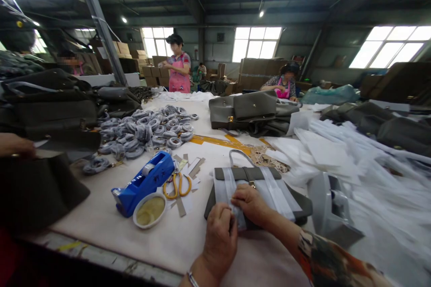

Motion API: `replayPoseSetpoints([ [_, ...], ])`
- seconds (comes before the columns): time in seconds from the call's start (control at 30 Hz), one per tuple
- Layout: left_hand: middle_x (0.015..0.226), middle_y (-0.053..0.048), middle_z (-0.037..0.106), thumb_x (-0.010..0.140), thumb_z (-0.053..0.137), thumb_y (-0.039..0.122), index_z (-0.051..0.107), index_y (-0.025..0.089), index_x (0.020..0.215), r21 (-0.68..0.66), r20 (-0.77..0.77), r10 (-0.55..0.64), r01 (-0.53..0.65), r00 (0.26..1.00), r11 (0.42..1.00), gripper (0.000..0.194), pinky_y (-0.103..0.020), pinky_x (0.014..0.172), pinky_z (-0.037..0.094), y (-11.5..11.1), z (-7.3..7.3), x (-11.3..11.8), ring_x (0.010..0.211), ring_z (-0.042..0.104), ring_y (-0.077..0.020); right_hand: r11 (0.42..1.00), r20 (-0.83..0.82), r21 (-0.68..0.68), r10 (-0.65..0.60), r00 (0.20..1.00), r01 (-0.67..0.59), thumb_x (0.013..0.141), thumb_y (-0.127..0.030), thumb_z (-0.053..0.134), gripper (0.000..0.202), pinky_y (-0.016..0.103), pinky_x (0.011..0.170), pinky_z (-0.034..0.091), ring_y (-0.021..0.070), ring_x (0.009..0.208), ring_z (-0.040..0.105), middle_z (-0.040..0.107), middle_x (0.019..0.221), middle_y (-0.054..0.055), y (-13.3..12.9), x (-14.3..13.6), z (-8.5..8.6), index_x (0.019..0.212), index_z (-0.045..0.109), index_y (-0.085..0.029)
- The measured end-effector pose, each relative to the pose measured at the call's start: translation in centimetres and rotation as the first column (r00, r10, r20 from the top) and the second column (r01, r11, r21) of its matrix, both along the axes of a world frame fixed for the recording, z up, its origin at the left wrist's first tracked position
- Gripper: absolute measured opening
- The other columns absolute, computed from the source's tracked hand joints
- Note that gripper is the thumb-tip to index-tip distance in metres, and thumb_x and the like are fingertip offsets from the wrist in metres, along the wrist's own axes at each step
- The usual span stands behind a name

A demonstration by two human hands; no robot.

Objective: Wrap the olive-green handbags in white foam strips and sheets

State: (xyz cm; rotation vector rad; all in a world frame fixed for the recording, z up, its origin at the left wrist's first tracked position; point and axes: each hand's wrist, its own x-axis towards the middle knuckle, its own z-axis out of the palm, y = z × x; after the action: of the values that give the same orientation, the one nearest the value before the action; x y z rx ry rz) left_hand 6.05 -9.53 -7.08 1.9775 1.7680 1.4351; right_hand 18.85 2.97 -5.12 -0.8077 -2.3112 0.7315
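Observation:
A dark grey handbag (249,173) with a gold clasp lies before me, its light grey handle loop (238,153) at the far side. Pale wrapping covers its front, with translucent white strips (274,184) running down it. My right hand (251,202) rests over the left strip, thumb and fingers pinched on it. At the bag's near edge is my left hand (220,235), its fingers curled and pressed together; what they hold is hidden. The two hands almost touch.
Left of the bag are a blue tape dispenser (143,184), yellow-handled scissors (177,186) and a white bowl (150,210). A grey tape dispenser (332,208) stands right. Wrapped straps (141,130) and stacked bags (252,110) lie behind. A co-worker's hand (15,145) is far left.

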Motion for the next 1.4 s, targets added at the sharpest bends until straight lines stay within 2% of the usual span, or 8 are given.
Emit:
replayPoseSetpoints([
  [0.4, 0.12, -0.009, 0.068, 0.097, 0.059, 0.038, 0.063, 0.019, 0.125, 0.132, -0.442, 0.027, 0.034, 0.897, 0.991, 0.035, -0.044, 0.088, 0.054, 0.4, -1.3, -0.5, 0.103, 0.059, -0.0258, 0.995, 0.082, -0.014, -0.1, 0.992, 0.101, 0.079, -0.004, 0.066, 0.018, 0.029, 0.078, 0.046, 0.0169, 0.082, 0.06, 0.064, 0.078, 0.001, 0.2, -0.7, 0.2, 0.069, 0.068, -0.019],
  [0.6, 0.122, -0.009, 0.068, 0.092, 0.067, 0.032, 0.066, 0.02, 0.119, 0.129, -0.495, 0.065, 0.0, 0.867, 0.992, 0.03, -0.044, 0.081, 0.055, 0.7, -1.7, -0.4, 0.098, 0.06, -0.0268, 0.974, 0.023, 0.005, -0.228, 0.973, 0.228, 0.088, -0.008, 0.058, 0.015, 0.031, 0.081, 0.049, 0.0192, 0.087, 0.063, 0.068, 0.09, 0.006, 0.2, -0.4, 1.1, 0.087, 0.069, -0.018],
  [0.73, 0.12, -0.009, 0.068, 0.094, 0.062, 0.03, 0.066, 0.021, 0.118, 0.134, -0.489, 0.06, 0.007, 0.87, 0.991, 0.026, -0.044, 0.08, 0.054, 0.6, -1.5, -0.3, 0.097, 0.06, -0.0263, 0.982, 0.073, 0.178, -0.079, 0.994, 0.065, 0.1, -0.024, 0.051, 0.021, 0.045, 0.1, 0.044, 0.0269, 0.11, 0.061, 0.072, 0.108, 0.009, -1.9, 2.0, 2.2, 0.105, 0.071, -0.02],
  [0.83, 0.119, -0.008, 0.068, 0.099, 0.054, 0.029, 0.065, 0.024, 0.121, 0.104, -0.464, 0.042, 0.008, 0.885, 0.995, 0.026, -0.044, 0.084, 0.053, 0.5, -1.3, -0.2, 0.099, 0.06, -0.0249, 0.974, 0.314, 0.191, 0.059, 0.947, -0.124, 0.101, -0.041, 0.056, 0.037, 0.063, 0.117, 0.02, 0.0374, 0.142, 0.04, 0.065, 0.136, 0.007, -3.4, 3.5, 2.4, 0.134, 0.063, -0.026],
  [0.97, 0.119, -0.008, 0.067, 0.098, 0.055, 0.032, 0.067, 0.024, 0.115, 0.116, -0.467, 0.036, 0.021, 0.884, 0.993, 0.023, -0.045, 0.088, 0.053, 0.5, -1.4, -0.3, 0.102, 0.06, -0.0259, 0.981, 0.456, 0.144, 0.05, 0.889, -0.129, 0.099, -0.053, 0.055, 0.058, 0.068, 0.12, 0.006, 0.04, 0.151, 0.021, 0.05, 0.153, 0.006, -3.0, 3.4, 2.2, 0.151, 0.048, -0.027],
  [1.1, 0.122, -0.008, 0.067, 0.093, 0.062, 0.03, 0.07, 0.023, 0.108, 0.155, -0.487, 0.075, 0.002, 0.87, 0.988, 0.018, -0.047, 0.09, 0.053, 0.7, -2.3, -0.4, 0.105, 0.059, -0.0286, 0.973, 0.479, 0.194, 0.017, 0.878, -0.125, 0.098, -0.054, 0.056, 0.06, 0.07, 0.119, 0.011, 0.0423, 0.152, 0.018, 0.044, 0.157, 0.009, -2.0, 2.3, 2.5, 0.149, 0.051, -0.025],
  [1.27, 0.121, -0.01, 0.067, 0.094, 0.059, 0.03, 0.067, 0.023, 0.119, 0.206, -0.468, 0.109, -0.011, 0.877, 0.978, 0.028, -0.047, 0.086, 0.053, 0.8, -3.0, -0.3, 0.102, 0.059, -0.029, 0.941, 0.316, 0.324, -0.201, 0.927, 0.094, 0.099, -0.037, 0.053, 0.044, 0.065, 0.116, 0.027, 0.0389, 0.15, 0.027, 0.044, 0.157, 0.011, -2.5, 5.2, 4.5, 0.14, 0.059, -0.022],
  [1.4, 0.126, -0.01, 0.066, 0.091, 0.065, 0.029, 0.066, 0.022, 0.122, 0.169, -0.525, 0.068, 0.026, 0.848, 0.985, 0.032, -0.046, 0.089, 0.055, 0.6, -2.6, -0.7, 0.105, 0.06, -0.0284, 0.852, 0.012, 0.362, -0.411, 0.912, 0.379, 0.097, -0.042, 0.051, 0.039, 0.055, 0.115, 0.036, 0.0338, 0.139, 0.047, 0.06, 0.142, 0.012, -1.2, 13.9, 6.3, 0.125, 0.07, -0.022],
])
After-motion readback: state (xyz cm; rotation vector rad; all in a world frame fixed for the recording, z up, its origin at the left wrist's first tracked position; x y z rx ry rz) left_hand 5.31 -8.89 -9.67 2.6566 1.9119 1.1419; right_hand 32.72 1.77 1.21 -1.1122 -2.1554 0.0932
